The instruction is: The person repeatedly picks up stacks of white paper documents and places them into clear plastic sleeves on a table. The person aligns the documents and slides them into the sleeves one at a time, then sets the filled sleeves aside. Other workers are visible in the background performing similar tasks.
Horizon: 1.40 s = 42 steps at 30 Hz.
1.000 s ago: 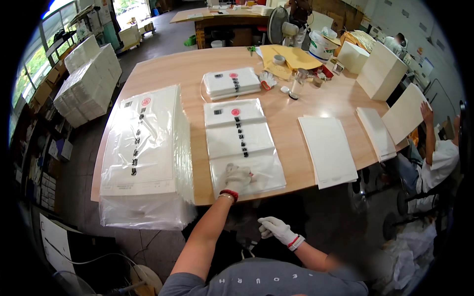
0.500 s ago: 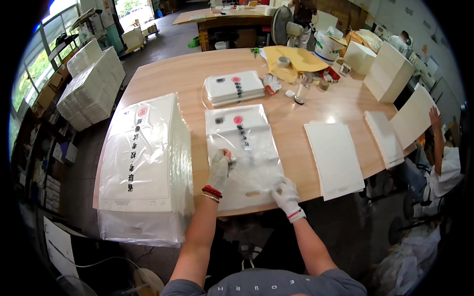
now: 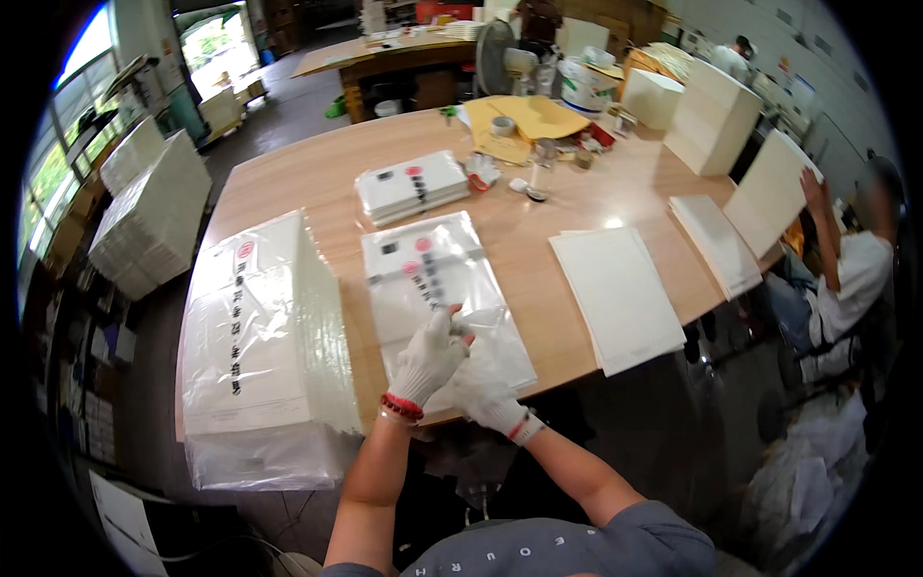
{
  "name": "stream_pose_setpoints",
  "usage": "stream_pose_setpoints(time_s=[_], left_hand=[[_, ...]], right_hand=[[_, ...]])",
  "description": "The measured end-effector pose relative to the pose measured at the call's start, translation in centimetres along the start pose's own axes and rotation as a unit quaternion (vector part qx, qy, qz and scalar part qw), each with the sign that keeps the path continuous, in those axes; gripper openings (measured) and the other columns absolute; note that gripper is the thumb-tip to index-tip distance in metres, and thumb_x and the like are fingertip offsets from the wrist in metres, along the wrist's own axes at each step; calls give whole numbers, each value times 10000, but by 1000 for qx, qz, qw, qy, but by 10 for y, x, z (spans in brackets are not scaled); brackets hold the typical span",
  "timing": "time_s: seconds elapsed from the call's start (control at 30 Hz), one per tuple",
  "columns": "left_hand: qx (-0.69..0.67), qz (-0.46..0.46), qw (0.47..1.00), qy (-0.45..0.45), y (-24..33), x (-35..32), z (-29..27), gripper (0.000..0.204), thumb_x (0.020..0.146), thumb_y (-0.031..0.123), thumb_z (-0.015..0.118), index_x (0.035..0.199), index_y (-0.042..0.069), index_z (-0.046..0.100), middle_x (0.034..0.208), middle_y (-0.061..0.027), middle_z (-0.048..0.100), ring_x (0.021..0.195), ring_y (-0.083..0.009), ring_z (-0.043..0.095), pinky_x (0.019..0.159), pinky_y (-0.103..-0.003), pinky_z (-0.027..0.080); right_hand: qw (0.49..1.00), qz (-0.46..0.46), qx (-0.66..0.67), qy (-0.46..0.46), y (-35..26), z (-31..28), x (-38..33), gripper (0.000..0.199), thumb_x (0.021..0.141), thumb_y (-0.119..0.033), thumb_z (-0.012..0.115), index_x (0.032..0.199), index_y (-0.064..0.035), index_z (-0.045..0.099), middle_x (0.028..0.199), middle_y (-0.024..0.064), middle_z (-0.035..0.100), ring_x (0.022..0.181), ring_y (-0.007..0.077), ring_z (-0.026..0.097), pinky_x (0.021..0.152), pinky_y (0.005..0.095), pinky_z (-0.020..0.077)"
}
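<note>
A clear plastic bag (image 3: 394,298) with a red round mark and black print lies flat before me, its print showing double. Over its lower half, my left hand (image 3: 430,358), in a white glove with bare fingertips, is closed with the bag's loose film at its fingers. Close beside it on the right, my right hand (image 3: 488,392), also gloved, is at the bag's near edge; its fingers are smeared by motion. To the left rises a tall stack of similar printed bags (image 3: 260,317). Beyond lies a smaller pile of filled bags (image 3: 411,188).
White sheets (image 3: 620,298) lie to the right, with a narrower stack (image 3: 713,245) beyond. At the right edge a co-worker (image 3: 846,279) holds a large pale board (image 3: 772,192). Yellow paper (image 3: 534,117), tape and a glove (image 3: 483,171) are on the table (image 3: 288,178).
My right hand has moved left and now nearly meets my left hand, which has come slightly nearer. The bag's print has doubled. The whole view has shifted a little.
</note>
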<state>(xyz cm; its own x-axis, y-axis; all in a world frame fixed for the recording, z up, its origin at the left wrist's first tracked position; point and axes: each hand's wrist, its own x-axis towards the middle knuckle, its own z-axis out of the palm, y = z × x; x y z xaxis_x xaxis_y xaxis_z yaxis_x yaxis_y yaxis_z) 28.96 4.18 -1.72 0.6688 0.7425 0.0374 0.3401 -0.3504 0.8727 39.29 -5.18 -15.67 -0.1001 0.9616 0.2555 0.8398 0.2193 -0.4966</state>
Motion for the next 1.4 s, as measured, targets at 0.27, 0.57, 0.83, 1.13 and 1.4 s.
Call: stream_pose_setpoints(time_s=[0.27,0.57,0.83,1.13,1.4], left_hand=[[255,208,925,191,0,-55,14,622,625,92,753,1186,16,495,1060,-133,558,960,-340,543,781,-398,459],[148,305,926,165,46,-101,46,377,648,8,670,1009,23,564,1020,-156,574,958,-335,561,819,-406,469],[54,340,937,-58,50,-118,107,331,690,14,674,995,59,550,981,-117,604,892,-297,596,769,-355,483],[-398,-110,878,-243,0,-91,177,329,916,195,520,1182,4,487,1136,-105,571,1009,-224,568,886,-339,455],[-360,-177,892,-211,-51,-79,179,438,792,117,532,1208,9,448,1065,-91,573,919,-253,595,865,-345,450]], right_hand=[[883,223,-376,169,55,-120,-135,681,712,-230,707,1294,-57,399,1174,165,523,1070,318,512,910,380,422],[956,290,-12,40,182,-162,-177,806,681,-476,721,1310,-96,389,1111,177,570,1010,338,555,851,420,451],[956,93,-275,43,161,-151,-176,270,770,-269,631,951,-81,563,897,120,580,878,313,560,765,417,470],[926,57,-293,230,83,-202,-150,82,822,-140,498,849,-147,575,687,74,556,621,282,571,519,396,465],[962,145,165,162,9,-192,-181,218,862,-228,527,867,-16,575,851,111,611,785,231,603,682,366,506]])
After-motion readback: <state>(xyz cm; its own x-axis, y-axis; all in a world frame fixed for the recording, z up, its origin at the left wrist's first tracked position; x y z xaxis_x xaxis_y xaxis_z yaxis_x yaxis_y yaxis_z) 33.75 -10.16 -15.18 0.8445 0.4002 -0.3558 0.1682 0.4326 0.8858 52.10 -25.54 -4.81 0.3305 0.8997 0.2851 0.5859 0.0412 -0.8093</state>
